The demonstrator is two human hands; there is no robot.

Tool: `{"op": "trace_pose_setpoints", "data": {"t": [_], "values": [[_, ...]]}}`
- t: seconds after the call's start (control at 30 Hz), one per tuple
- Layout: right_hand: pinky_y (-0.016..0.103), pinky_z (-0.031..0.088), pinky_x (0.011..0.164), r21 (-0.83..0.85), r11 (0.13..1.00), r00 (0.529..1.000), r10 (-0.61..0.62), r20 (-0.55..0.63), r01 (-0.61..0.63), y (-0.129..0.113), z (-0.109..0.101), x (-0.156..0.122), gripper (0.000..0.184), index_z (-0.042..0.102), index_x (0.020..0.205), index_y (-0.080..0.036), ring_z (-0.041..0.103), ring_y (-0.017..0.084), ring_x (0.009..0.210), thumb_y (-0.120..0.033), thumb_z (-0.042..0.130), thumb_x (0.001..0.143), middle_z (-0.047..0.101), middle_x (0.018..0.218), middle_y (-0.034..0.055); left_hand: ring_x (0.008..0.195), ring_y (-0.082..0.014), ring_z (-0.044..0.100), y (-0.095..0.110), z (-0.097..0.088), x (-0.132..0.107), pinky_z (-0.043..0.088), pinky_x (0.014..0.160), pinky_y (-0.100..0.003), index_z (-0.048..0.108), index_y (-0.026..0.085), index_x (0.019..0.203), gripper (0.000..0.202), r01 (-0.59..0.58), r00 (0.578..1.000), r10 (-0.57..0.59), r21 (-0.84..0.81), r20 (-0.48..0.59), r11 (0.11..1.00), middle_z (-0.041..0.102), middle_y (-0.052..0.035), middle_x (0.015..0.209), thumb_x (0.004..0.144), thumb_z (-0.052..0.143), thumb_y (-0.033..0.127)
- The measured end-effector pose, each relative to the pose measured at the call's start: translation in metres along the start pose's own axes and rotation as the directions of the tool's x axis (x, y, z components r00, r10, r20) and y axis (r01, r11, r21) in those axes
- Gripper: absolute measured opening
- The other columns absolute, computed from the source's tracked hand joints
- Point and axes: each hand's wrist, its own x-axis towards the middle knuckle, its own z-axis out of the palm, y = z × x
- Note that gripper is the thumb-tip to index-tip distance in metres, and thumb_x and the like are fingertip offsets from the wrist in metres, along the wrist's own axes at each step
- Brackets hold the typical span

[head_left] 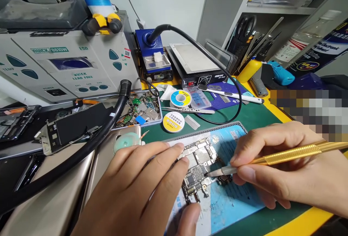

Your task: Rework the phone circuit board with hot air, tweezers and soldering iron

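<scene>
A phone circuit board (199, 172) lies on a blue and white printed sheet (231, 207). My right hand (274, 170) grips a craft knife (288, 154) with a gold knurled handle. Its pointed blade reaches the middle of the board, beside the chips. From the left, my left hand (152, 189) stretches over the board's left side, fingers extended, with two fingertips on its edge. The thumb sits near the board's lower end. Part of the board's left side is hidden under these fingers.
Behind the sheet are a solder spool (180, 99), a round tin (173, 122), tweezers (190, 110) and a brush (231, 94). A thick black hose (103, 131) crosses the left side before a rework station (67, 62). A soldering iron's cable (217, 62) arches over a heating plate (195, 58).
</scene>
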Motion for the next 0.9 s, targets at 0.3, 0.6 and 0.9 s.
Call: {"op": "trace_pose_setpoints", "data": {"t": [0.3,0.6,0.9], "values": [[0.019,0.048,0.033,0.082,0.996,1.0,0.018,0.021,-0.02,-0.004,-0.006,-0.001,0.022,0.085,0.085,-0.038,0.064,0.017,0.036,-0.023,0.098,0.074,0.071,0.055,-0.0012,0.129,-0.0192,0.065,-0.001,0.001,-0.003,0.046,0.119,-0.039,0.067,0.023,0.123,0.022,0.022,1.0,-0.022,-0.042,-0.007,0.999,0.082,-0.0014,0.125,0.107,0.055,0.033],[0.035,0.073,0.066,0.331,0.889,0.88,0.146,0.451,-0.317,-0.03,-0.041,0.005,0.038,0.083,0.129,-0.041,0.088,0.027,0.088,-0.05,0.086,0.093,0.088,0.104,0.0052,0.133,-0.0181,0.065,0.001,-0.009,-0.004,0.042,0.127,-0.037,0.067,0.023,0.129,0.033,0.04,0.999,-0.039,-0.079,0.01,0.996,0.08,-0.0008,0.13,0.097,0.072,0.031],[0.015,0.052,0.042,-0.152,0.98,0.983,-0.109,0.149,0.132,-0.034,-0.035,0.004,0.009,0.089,0.102,-0.029,0.071,0.014,0.057,-0.03,0.089,0.092,0.079,0.077,0.0021,0.125,-0.0182,0.065,0.003,-0.014,0.004,0.044,0.115,-0.039,0.071,0.03,0.127,0.028,0.139,0.982,-0.12,-0.127,0.146,0.982,0.079,0.0065,0.133,0.099,0.066,0.033]]}}
